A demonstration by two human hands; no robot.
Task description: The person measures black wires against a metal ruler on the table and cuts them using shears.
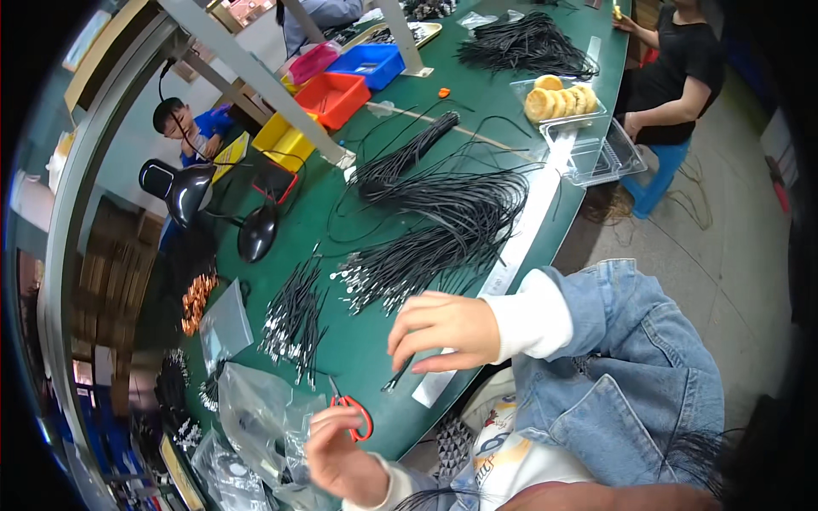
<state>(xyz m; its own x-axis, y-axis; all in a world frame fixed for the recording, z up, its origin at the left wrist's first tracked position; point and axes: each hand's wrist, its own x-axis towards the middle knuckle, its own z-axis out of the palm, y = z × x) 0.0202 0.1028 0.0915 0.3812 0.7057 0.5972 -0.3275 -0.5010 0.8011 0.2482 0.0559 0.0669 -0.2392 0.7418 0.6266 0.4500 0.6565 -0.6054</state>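
Note:
My right hand (447,332) hovers palm down over the green table's near edge, fingers apart. Just below its thumb a short black cable end (396,377) shows; the rest is hidden by the hand. A large bundle of black cables (443,230) with silver ends lies beyond my fingertips. Left of it is a smaller bunch of short black cables (294,315). My left hand (341,456) is raised with its fingers loosely bent and apart, nothing seen in it. Beside its fingertips are red-handled scissors (362,419), partly covered by the hand.
Clear plastic bags (264,409) lie at the left, near a black desk lamp (189,192). Red (334,98), blue (368,65) and yellow (285,140) bins stand at a metal post. Round pastries (558,102) sit in a plastic box at right, near a seated person (673,85).

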